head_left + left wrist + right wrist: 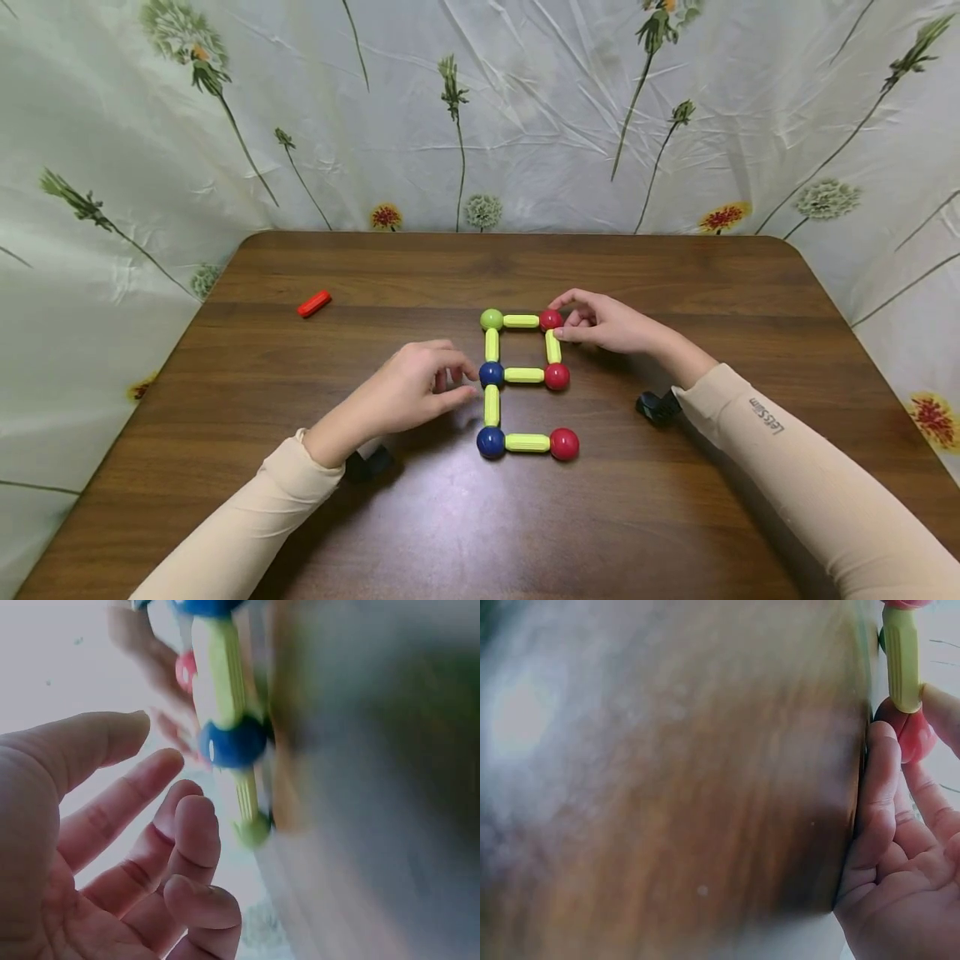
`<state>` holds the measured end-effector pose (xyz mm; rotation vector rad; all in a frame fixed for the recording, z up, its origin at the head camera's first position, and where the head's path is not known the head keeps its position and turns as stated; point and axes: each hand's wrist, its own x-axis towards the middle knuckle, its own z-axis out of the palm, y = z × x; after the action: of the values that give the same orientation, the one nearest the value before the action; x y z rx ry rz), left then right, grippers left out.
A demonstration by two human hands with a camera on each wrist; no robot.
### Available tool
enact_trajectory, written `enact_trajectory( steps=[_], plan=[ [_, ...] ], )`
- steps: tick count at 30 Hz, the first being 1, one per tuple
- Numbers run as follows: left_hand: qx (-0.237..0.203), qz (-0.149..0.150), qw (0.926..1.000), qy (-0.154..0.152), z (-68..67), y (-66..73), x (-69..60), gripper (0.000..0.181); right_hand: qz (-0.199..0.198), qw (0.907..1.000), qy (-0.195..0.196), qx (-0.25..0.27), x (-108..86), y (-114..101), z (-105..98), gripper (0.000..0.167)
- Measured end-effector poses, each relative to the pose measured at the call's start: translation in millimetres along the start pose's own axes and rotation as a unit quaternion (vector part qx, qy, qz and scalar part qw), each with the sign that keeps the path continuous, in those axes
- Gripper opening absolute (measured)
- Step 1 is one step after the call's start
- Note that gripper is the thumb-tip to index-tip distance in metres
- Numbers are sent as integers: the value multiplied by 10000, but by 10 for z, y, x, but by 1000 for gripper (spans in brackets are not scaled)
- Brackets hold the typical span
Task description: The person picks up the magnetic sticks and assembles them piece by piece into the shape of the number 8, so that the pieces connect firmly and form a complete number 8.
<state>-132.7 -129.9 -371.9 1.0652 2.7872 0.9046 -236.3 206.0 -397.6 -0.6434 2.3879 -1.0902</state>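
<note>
Several yellow-green ribbed rods (525, 375) and coloured balls lie joined on the table as a square with an open-sided shape below it. A green ball (491, 319) marks the far left corner, with a blue ball (491, 373) and another blue ball (491, 442) down the left side. My right hand (606, 323) pinches the far red ball (551, 320), its thumb by the end of the right-hand rod (904, 660). Two more red balls sit nearer me on that side. My left hand (416, 383) hovers beside the middle blue ball, fingers loosely bent, holding nothing.
A red rod (313, 303) lies apart at the far left of the wooden table (645, 517). Behind the table hangs a pale flowered cloth (405, 117). Black wrist-camera mounts (658, 407) stick out under both wrists.
</note>
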Motion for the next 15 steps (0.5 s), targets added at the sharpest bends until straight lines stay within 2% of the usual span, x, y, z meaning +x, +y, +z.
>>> enact_trajectory(
  steps=[4, 8, 10, 15],
  plan=[
    [119, -180, 9988, 431, -141, -123, -7, 10, -5, 10000, -44, 69, 2, 15, 2, 45],
    [261, -490, 9960, 706, -313, -211, -21, 11, 6, 9999, -56, 118, -2, 23, 2, 45],
    [396, -600, 9936, 873, -413, -255, -30, 12, 31, 9999, -33, 141, -5, 21, 1, 44],
    [713, -655, 9842, 1483, -695, -375, -72, 10, -18, 9999, -53, 142, -4, 13, -7, 45]
  ],
)
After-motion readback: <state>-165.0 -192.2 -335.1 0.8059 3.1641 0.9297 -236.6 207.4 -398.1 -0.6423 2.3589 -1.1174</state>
